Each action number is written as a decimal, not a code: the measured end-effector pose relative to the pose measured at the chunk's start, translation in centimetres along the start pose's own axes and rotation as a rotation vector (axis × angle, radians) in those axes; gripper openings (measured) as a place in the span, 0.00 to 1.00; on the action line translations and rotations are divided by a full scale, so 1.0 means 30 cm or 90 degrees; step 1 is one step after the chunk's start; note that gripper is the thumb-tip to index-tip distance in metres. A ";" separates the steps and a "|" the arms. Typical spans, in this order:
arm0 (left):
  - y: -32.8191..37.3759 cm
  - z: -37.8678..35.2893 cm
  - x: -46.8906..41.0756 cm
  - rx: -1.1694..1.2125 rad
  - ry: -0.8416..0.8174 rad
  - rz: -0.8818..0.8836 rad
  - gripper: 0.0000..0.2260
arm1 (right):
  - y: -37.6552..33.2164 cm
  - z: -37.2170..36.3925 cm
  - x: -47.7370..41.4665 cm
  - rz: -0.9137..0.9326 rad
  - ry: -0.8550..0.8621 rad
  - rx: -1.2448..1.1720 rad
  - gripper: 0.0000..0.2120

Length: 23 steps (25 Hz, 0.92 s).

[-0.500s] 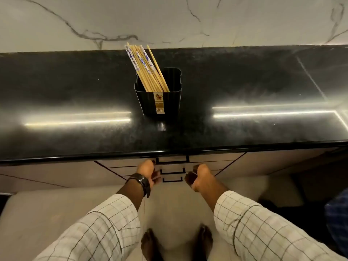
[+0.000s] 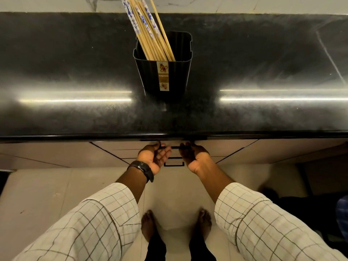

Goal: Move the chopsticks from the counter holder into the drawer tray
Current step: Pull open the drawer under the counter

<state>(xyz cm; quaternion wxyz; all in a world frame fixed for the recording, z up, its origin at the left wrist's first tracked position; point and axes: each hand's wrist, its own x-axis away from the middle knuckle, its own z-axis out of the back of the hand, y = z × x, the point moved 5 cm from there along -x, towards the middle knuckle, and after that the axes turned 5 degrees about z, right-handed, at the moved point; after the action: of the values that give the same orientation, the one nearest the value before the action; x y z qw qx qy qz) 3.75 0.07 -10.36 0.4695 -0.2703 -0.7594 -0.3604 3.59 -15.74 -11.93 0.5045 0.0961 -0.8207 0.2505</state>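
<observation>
Several wooden chopsticks (image 2: 150,32), some with blue-and-white tops, lean left in a black ribbed holder (image 2: 163,76) standing mid-counter. Below the counter edge, the top drawer front (image 2: 131,147) is closed; the tray inside is hidden. My left hand (image 2: 154,160), palm up with a black watch on the wrist, hooks its fingers over the left end of the drawer's thin black handle (image 2: 175,147). My right hand (image 2: 195,157), also palm up, curls around the handle's right end.
The glossy black counter (image 2: 75,113) spans the whole width, with a marble wall behind it. A second drawer handle (image 2: 174,164) sits just below my hands. Beige cabinet fronts flank the drawers. My bare feet stand on pale floor tiles (image 2: 37,194).
Both hands have risen from beside the lower handles to the top drawer handle and closed on it. My head has moved closer to the counter.
</observation>
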 end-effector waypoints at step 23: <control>-0.287 0.309 0.173 -0.217 0.105 0.015 0.06 | 0.219 0.375 0.285 0.040 0.118 0.061 0.07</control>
<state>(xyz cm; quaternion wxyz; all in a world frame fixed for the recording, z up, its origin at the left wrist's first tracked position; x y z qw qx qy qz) -9.65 2.74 -10.94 0.4818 -0.3243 -0.6432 -0.4989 -11.91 -15.02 -10.61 0.5653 0.0707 -0.7600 0.3128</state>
